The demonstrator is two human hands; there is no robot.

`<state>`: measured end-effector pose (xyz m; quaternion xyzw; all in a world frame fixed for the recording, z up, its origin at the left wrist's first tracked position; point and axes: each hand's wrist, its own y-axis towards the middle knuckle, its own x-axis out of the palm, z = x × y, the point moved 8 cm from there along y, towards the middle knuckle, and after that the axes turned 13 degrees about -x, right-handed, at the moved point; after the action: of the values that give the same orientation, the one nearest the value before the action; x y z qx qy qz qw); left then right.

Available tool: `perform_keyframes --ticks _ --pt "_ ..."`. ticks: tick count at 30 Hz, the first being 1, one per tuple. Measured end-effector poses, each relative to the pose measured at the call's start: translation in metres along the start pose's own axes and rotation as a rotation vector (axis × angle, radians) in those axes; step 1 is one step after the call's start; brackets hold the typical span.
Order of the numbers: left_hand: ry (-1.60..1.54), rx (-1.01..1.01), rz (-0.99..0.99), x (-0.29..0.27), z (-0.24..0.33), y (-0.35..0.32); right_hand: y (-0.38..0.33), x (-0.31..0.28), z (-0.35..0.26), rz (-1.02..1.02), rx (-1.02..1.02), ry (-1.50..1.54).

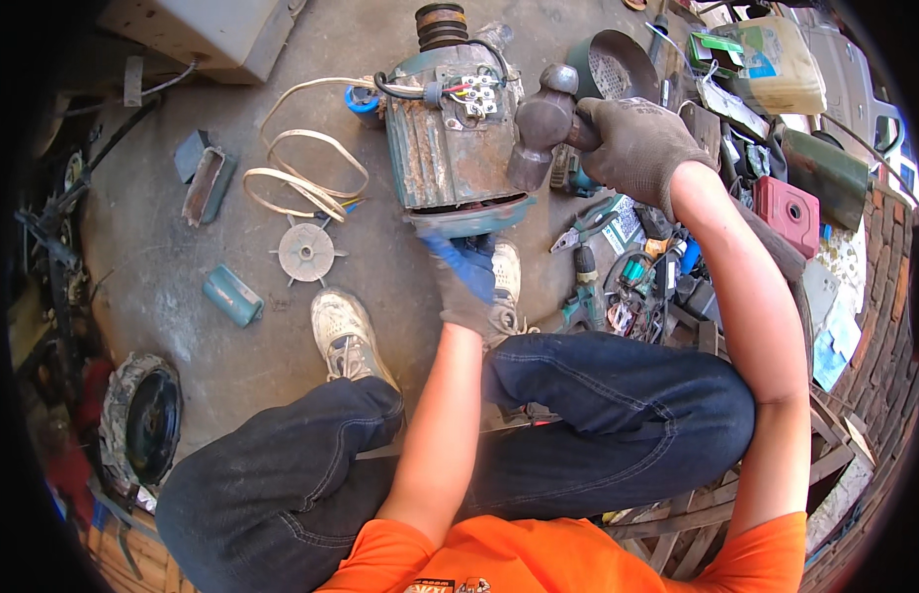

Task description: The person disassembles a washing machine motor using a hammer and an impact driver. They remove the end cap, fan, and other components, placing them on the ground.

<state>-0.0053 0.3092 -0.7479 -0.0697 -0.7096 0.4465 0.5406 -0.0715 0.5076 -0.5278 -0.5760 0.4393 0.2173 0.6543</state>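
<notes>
- Your right hand (637, 143) grips the ball-peen hammer (541, 127), head touching the electric motor's (450, 128) right flank.
- Your left hand (464, 282) clasps its near end cover (474, 215); shaft axis runs near-to-far.

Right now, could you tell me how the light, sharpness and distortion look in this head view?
Head view: hard daylight, bright on the concrete floor and on the rusty motor; the hammer in the right hand and the left hand at the motor's end look sharp, without motion blur; fisheye bending curves the brick edge at right, and the rim falls to black.
</notes>
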Motion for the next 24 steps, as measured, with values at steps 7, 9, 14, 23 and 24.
perform_keyframes --ticks 7,9,14,23,24 --pt "-0.042 -0.045 0.018 -0.019 0.004 0.014 0.000 0.000 -0.005 -0.110 0.017 0.003" --pt "-0.040 -0.066 0.045 -0.027 0.001 0.017 0.001 -0.005 -0.003 -0.087 0.024 -0.010" --pt "-0.113 -0.190 0.025 -0.023 0.005 0.018 -0.004 -0.046 -0.001 0.229 -0.014 0.002" --pt "-0.133 -0.146 0.036 -0.032 0.006 0.021 0.017 0.017 -0.046 -0.144 -0.106 -0.023" --pt "-0.138 -0.145 0.023 -0.028 0.005 0.022 0.018 0.026 -0.055 -0.128 -0.193 -0.047"
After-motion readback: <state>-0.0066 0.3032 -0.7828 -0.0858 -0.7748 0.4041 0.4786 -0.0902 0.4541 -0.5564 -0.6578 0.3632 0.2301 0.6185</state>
